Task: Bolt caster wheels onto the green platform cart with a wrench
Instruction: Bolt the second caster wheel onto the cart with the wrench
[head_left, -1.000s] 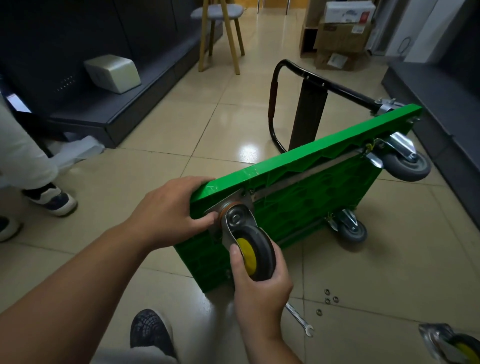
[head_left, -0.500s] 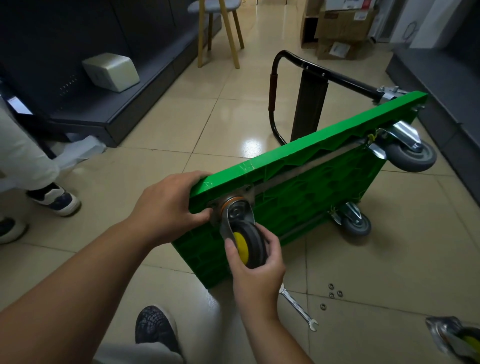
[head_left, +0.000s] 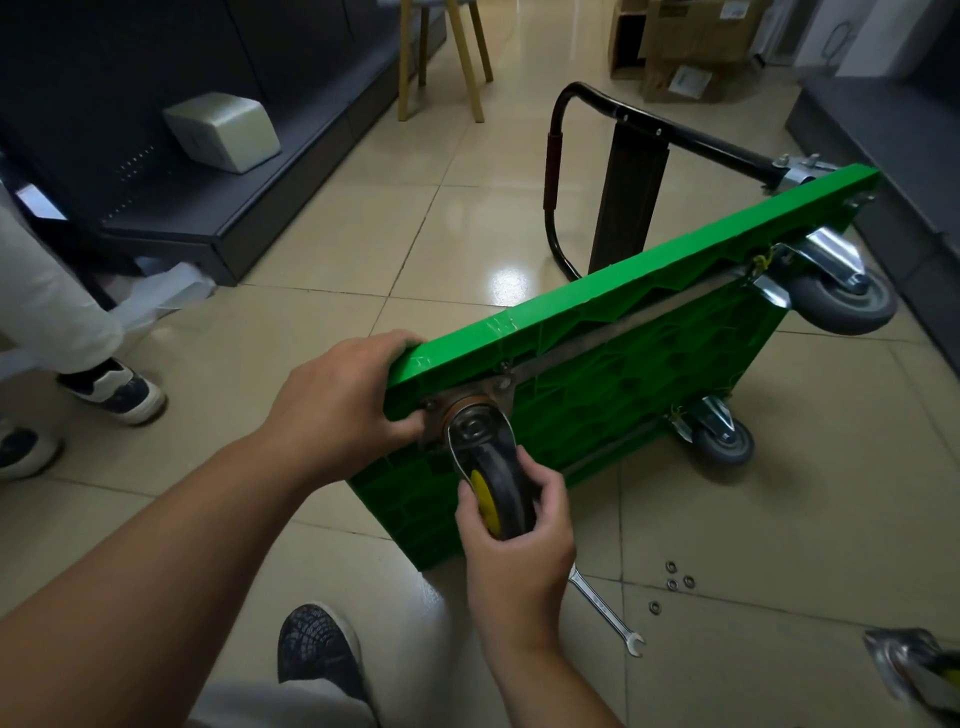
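The green platform cart (head_left: 649, 275) stands tipped on one long edge in the middle of the frame, ribbed underside facing the lower right, upper rim running from centre up to the upper right. The left hand (head_left: 337, 400) grips the near upper corner, fingers curled over the rim. Just below it, the right hand (head_left: 519, 551) wraps thumb and fingers round a black caster wheel (head_left: 501, 486) with a yellow hub, its metal mounting plate (head_left: 493, 389) pressed flat against the underside at that corner. Two grey casters are already on the far end: one (head_left: 841, 301) at the upper right, hanging close to the dark plinth (head_left: 924, 218) along the right edge, the other (head_left: 724, 441) low, near the floor. The black handle (head_left: 675, 130) sticks out behind the cart at upper centre. On the tiles, a wrench (head_left: 605, 610) lies just beside the right wrist, four small metal rings (head_left: 672, 577) near it, and a loose caster (head_left: 914, 670) sits in the lower right corner. Open tile floor (head_left: 363, 249) stretches left of the cart up to the dark shelf base (head_left: 208, 218). Another person's shoe (head_left: 119, 395) is at the left edge, and the wearer's own shoe (head_left: 317, 649) sits at bottom centre, apart from the cart's lower corner.
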